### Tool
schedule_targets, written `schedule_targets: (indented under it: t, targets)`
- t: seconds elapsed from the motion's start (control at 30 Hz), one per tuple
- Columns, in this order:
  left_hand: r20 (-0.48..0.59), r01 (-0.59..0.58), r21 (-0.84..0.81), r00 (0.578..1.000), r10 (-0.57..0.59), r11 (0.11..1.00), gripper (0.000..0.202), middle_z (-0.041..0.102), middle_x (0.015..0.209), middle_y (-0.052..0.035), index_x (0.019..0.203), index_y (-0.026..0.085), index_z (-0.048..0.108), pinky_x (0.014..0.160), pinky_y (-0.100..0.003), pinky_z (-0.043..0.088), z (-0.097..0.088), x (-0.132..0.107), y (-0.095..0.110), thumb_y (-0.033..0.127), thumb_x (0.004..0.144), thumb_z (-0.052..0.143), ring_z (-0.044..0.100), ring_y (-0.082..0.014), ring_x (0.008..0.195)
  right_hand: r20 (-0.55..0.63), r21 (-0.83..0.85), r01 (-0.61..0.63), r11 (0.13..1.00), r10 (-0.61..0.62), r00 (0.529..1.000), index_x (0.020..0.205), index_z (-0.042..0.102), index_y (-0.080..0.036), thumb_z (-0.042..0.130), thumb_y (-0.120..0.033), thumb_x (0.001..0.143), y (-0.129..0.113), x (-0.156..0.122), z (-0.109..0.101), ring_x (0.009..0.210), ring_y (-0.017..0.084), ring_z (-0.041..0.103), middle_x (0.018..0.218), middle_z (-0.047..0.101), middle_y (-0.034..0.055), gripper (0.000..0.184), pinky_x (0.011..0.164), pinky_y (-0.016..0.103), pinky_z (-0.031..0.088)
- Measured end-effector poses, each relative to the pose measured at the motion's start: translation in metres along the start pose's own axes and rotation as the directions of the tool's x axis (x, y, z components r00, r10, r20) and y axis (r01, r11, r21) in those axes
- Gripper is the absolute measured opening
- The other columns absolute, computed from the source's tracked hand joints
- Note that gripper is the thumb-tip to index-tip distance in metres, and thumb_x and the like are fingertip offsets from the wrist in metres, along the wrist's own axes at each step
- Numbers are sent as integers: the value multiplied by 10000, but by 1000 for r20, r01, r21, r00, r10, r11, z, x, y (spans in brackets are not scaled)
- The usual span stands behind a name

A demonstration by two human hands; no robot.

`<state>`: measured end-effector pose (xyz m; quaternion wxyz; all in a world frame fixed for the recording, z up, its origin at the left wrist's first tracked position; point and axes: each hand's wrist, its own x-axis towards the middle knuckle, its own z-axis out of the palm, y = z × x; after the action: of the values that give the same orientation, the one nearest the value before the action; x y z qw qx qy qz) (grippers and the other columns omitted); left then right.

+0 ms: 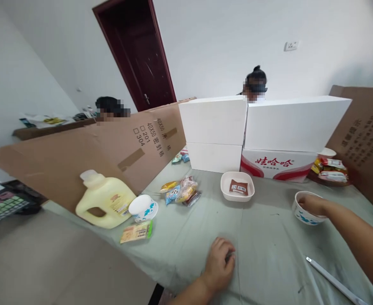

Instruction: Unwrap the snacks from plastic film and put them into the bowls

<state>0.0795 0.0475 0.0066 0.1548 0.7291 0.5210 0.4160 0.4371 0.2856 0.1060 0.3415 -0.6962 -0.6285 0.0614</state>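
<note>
My right hand (pixel 313 204) reaches into a white paper bowl (pixel 310 218) with blue flower prints, at the right of the table. The bowl's wall hides its fingers, so I cannot see whether it grips anything. My left hand (pixel 219 262) rests on the cloth near the front, fingers loosely curled in and nothing visible in them. Beyond and between the hands sits a white square bowl (pixel 224 190) with a brown snack packet (pixel 238 187) lying in it.
White boxes (pixel 214 123) and cardboard panels (pixel 148 148) wall off the back. To the left are a pale yellow jug (pixel 110 203), a tilted paper bowl (pixel 142 207), a snack pack (pixel 136 232) and bagged snacks (pixel 181 190). A white stick (pixel 332 279) lies at front right. Two people sit behind.
</note>
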Motion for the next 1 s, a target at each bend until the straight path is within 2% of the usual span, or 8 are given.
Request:
schedule_targets:
  t: [0.1,0.23,0.33,0.43,0.6,0.8,0.9,1.0]
  targets:
    - [-177,16,92,984,1,996,204,579,1106,-101,1026,199,575,918,-424,478,-34,22,-26,198,840,491,556,-242,1055,253,-17,54,998,-47,966,706,730,-158,558,-367,878,16,-22,-12,611,124,625,813,696,190,321,618,313,419]
    - [-448,240,343,891,-66,908,368,509,1266,-179,1186,141,515,1056,-523,337,-107,93,-69,322,866,513,432,-336,1255,453,-6,256,967,-226,862,893,760,-297,713,-414,681,56,-94,-22,875,238,680,1021,694,210,246,763,385,444]
    - [-373,485,474,867,-331,735,638,350,1457,-185,1287,168,467,1095,-561,253,-143,146,-89,462,759,671,236,-415,1383,450,-24,275,961,-235,861,948,742,-343,626,-533,731,89,-154,-22,902,258,685,1058,697,168,311,813,402,484]
    - [-148,506,578,836,-528,640,756,322,1501,-155,1305,215,469,1075,-526,306,-151,173,-94,464,658,768,260,-424,1379,446,-43,353,935,-298,844,1038,708,-326,504,-565,836,113,-198,-20,986,243,668,1087,705,65,373,874,377,519]
    - [-26,401,596,876,-482,695,412,593,1241,-196,1169,128,571,949,-428,453,-137,177,-81,211,774,657,578,-324,1140,325,-137,530,837,-467,822,1087,687,-293,540,-541,842,122,-244,-25,968,226,672,1098,700,36,379,843,343,553]
    - [139,40,450,984,-115,892,331,520,1352,-68,1225,237,544,1021,-355,424,-85,142,-24,163,924,426,515,-209,1210,246,-258,591,765,-539,805,1153,645,-280,511,-452,887,92,-271,-33,1059,228,613,1226,631,55,344,879,374,514]
    - [272,-397,186,900,342,899,252,585,1219,-61,1139,243,601,935,-335,478,-38,96,9,208,949,440,562,-197,1108,163,-317,508,801,-481,861,1159,631,-249,438,-402,919,83,-273,-28,1049,239,596,1217,624,81,344,861,397,496]
    - [306,-588,209,798,519,781,249,644,1052,-49,1105,248,632,928,-385,461,3,44,28,164,938,468,545,-219,1086,130,-352,427,833,-408,904,1161,622,-241,415,-354,919,81,-272,-25,982,245,607,1141,649,85,337,787,400,497]
